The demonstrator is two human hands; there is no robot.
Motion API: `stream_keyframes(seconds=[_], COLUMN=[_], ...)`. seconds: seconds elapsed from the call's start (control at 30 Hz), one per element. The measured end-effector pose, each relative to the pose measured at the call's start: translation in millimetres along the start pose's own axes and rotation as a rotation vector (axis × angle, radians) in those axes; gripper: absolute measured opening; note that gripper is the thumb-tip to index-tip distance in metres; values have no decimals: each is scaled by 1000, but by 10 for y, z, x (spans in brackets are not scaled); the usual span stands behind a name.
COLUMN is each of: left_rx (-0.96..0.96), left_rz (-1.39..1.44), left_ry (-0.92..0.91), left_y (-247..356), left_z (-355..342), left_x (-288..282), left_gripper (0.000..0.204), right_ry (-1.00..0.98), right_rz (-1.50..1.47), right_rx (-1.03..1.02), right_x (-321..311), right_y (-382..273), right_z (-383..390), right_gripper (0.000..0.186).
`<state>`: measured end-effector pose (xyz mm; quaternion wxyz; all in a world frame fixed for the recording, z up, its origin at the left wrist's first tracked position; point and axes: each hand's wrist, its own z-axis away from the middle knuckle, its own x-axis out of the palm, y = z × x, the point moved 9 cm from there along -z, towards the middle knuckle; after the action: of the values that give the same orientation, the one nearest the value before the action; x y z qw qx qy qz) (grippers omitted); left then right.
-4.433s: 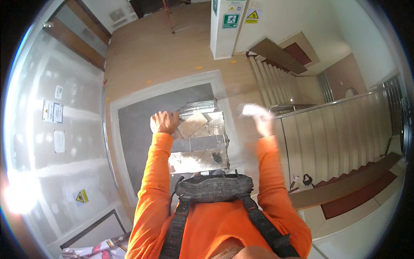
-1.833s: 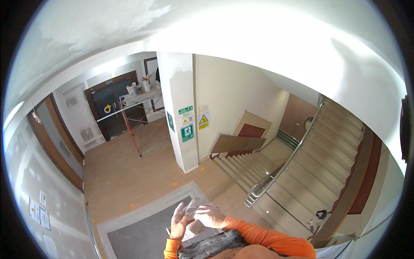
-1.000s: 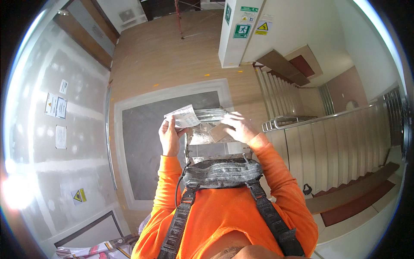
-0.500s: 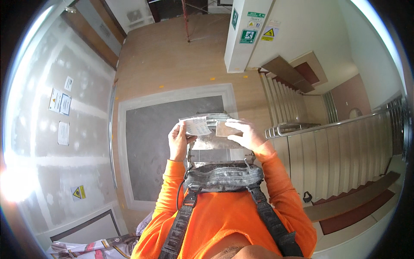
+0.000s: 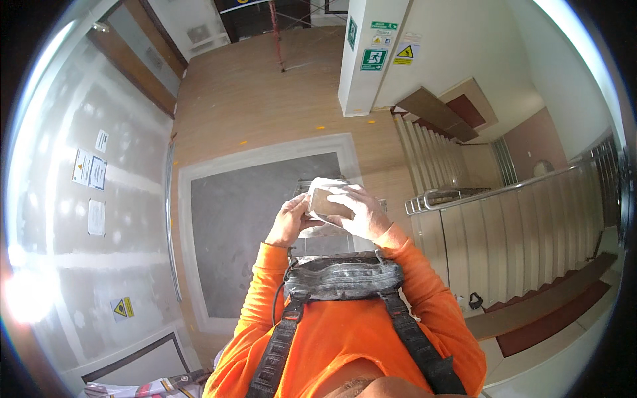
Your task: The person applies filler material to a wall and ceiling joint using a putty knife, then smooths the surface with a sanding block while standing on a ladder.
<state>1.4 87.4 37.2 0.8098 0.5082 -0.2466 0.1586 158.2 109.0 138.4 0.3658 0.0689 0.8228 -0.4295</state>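
A tan rectangular sanding block (image 5: 322, 203) lies against a white sheet of sandpaper (image 5: 325, 182), which shows along the block's upper and lower edges. My right hand (image 5: 366, 211), pale with dust, presses the block with its fingers spread over the face. At the left edge my left hand (image 5: 286, 220) pinches the sheet and steadies the block; its fingertips are partly hidden behind. Both hands meet in front of my chest, above a dusty black pouch (image 5: 345, 277) strapped to me. Below them, partly covered, a grey metal frame (image 5: 320, 244) resembles a stepladder's top.
A stairwell with a metal handrail (image 5: 494, 196) drops away on the right. On the left stands a patched plasterboard wall (image 5: 63, 179) with posted notices. A dark grey floor panel (image 5: 229, 232) lies below, a white pillar (image 5: 363, 66) ahead, and a red post (image 5: 276, 40) farther off.
My right hand has moved left, bringing the block onto the sheet. The sheet, held out beside the block before, now lies behind it. My left hand has shifted slightly right and down.
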Motion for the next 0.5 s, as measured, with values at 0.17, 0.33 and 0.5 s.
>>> stream_keyframes(seconds=[0.17,0.33,0.5], left_rx=[-79,-5,-41], left_rz=[255,4,-100], left_ry=[-109,-69,-12], left_y=[-164,-95,-72], left_z=[-58,-15,-1], left_x=[-24,58,29], left_gripper=[40,40,42], right_ry=[50,53,348], right_rz=[29,23,48], right_rx=[-78,-118,-34], right_x=[78,125,-289], right_y=[7,71,35], right_z=[121,177,183], right_gripper=[41,40,39])
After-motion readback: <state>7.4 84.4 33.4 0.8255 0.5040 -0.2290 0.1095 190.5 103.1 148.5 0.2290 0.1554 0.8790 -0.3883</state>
